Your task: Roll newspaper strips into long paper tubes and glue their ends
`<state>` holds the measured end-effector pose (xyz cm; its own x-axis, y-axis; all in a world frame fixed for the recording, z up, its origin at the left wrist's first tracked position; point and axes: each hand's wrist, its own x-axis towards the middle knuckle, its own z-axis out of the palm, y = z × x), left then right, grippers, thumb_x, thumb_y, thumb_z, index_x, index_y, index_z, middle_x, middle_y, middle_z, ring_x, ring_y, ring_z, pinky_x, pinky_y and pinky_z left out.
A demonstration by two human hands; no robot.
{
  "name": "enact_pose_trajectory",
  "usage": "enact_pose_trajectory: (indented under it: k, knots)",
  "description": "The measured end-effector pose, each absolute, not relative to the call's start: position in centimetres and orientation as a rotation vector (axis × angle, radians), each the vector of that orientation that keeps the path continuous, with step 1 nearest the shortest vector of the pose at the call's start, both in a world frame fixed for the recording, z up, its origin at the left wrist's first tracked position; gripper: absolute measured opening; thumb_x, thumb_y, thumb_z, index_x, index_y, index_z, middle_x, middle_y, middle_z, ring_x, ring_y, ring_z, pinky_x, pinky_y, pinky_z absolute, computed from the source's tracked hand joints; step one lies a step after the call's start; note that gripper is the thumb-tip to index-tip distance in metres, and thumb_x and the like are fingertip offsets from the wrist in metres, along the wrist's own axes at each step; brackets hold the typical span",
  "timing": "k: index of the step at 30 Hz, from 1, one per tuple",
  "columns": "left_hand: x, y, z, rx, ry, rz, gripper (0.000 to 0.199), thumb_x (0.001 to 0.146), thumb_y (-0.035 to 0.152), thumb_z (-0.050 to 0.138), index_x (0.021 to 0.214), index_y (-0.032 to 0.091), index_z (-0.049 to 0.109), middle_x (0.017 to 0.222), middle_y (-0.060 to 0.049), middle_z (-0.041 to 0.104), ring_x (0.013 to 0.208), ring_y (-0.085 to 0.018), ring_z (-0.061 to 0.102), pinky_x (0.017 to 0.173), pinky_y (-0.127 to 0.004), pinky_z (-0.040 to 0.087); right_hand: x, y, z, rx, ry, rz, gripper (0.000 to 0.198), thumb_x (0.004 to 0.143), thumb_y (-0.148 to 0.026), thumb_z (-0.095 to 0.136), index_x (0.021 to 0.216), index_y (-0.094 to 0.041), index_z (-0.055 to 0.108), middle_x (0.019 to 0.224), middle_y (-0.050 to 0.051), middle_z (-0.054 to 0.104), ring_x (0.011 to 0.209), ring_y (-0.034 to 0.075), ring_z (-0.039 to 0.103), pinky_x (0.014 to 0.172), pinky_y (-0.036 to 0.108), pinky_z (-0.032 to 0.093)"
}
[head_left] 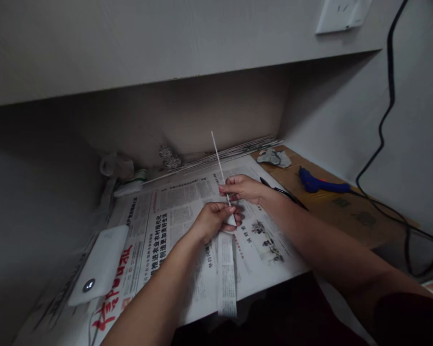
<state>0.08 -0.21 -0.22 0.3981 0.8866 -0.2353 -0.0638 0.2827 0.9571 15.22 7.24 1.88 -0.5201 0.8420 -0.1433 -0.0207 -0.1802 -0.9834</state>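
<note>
Between my hands a thin white stick (218, 156) slants up and away over the newspaper sheet (180, 199). My left hand (216, 218) pinches its lower end, where a strip of newsprint (226, 278) is gripped too and hangs down toward the table's near edge. Just above, my right hand (241, 188) is closed on the stick with thumb and fingers. How the strip meets the stick is partly hidden by my left fingers. A black-handled tool, perhaps scissors (283, 193), lies partly behind my right forearm.
A blue glue gun (321, 184) with a black cord rests on cardboard (332, 211) at right. Crumpled paper (274, 157) and a bundle of thin sticks (238, 148) lie at the back. A white power bank (101, 264) sits at left. A cabinet panel (166, 43) overhangs.
</note>
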Motion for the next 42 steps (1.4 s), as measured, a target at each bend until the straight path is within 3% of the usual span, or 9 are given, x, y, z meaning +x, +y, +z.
enact_pose_trajectory:
  k: [5,10,15,20,25,31,36,42]
  knots:
    - [-0.1,-0.2,-0.3,1.074,0.945,0.822,0.029,0.077,0.036,0.064,0.088,0.009,0.066,0.081,-0.012,0.068,0.069,-0.017,0.066,0.061,-0.029,0.055,15.5,7.0,2.4,-0.897,-1.544,1.891,0.028,0.071,-0.037,0.072,0.085,-0.013,0.068,0.092,0.007,0.065,0.074,0.011,0.059,0.062,0.021,0.05]
    - [-0.1,-0.2,0.0,1.067,0.95,0.784,0.029,0.077,0.035,0.065,0.088,0.009,0.066,0.08,-0.012,0.068,0.069,-0.017,0.066,0.061,-0.029,0.055,15.5,6.9,2.7,-0.951,-1.446,1.811,0.024,0.068,-0.034,0.075,0.071,-0.013,0.063,0.077,0.004,0.065,0.068,0.01,0.058,0.06,0.021,0.05]
    - [-0.1,-0.2,0.1,1.072,0.959,0.816,0.027,0.078,0.035,0.064,0.088,0.009,0.066,0.081,-0.012,0.068,0.07,-0.017,0.066,0.062,-0.029,0.055,15.8,6.8,2.9,-0.85,-1.585,1.907,0.029,0.072,-0.037,0.071,0.087,-0.012,0.068,0.086,0.006,0.065,0.072,0.011,0.059,0.062,0.021,0.05]
    - [0.0,-0.5,0.6,1.067,0.95,0.796,0.026,0.078,0.033,0.064,0.088,0.009,0.066,0.081,-0.012,0.069,0.071,-0.017,0.066,0.063,-0.03,0.056,15.5,6.9,2.6,-0.903,-1.476,1.831,0.023,0.068,-0.034,0.075,0.073,-0.014,0.065,0.078,0.004,0.065,0.068,0.01,0.059,0.061,0.021,0.05]
    - [0.2,-0.8,1.0,1.055,0.966,0.799,0.027,0.078,0.032,0.064,0.088,0.008,0.065,0.081,-0.013,0.069,0.07,-0.018,0.066,0.062,-0.03,0.056,15.6,6.7,3.0,-0.856,-1.506,1.93,0.027,0.07,-0.038,0.072,0.08,-0.013,0.068,0.082,0.005,0.065,0.071,0.012,0.06,0.059,0.021,0.05]
    - [0.3,-0.9,0.9,1.067,0.934,0.761,0.029,0.077,0.034,0.065,0.09,0.008,0.066,0.082,-0.013,0.069,0.073,-0.018,0.067,0.062,-0.028,0.055,15.7,6.7,3.0,-0.87,-1.469,1.855,0.027,0.068,-0.037,0.074,0.074,-0.013,0.066,0.075,0.004,0.064,0.066,0.011,0.059,0.059,0.021,0.05]
    - [0.2,-0.7,0.9,1.081,0.945,0.812,0.03,0.075,0.035,0.067,0.088,0.007,0.066,0.081,-0.013,0.069,0.071,-0.018,0.066,0.061,-0.029,0.056,16.1,6.4,3.7,-0.814,-1.594,1.948,0.028,0.072,-0.036,0.071,0.086,-0.011,0.069,0.085,0.007,0.066,0.073,0.012,0.061,0.06,0.02,0.05]
    - [0.3,-0.7,0.9,1.095,0.961,0.799,0.028,0.076,0.034,0.066,0.088,0.008,0.067,0.08,-0.013,0.069,0.072,-0.018,0.066,0.061,-0.027,0.055,16.1,6.3,4.1,-0.869,-1.502,1.817,0.024,0.067,-0.033,0.075,0.072,-0.012,0.065,0.079,0.005,0.066,0.07,0.012,0.06,0.06,0.021,0.05]
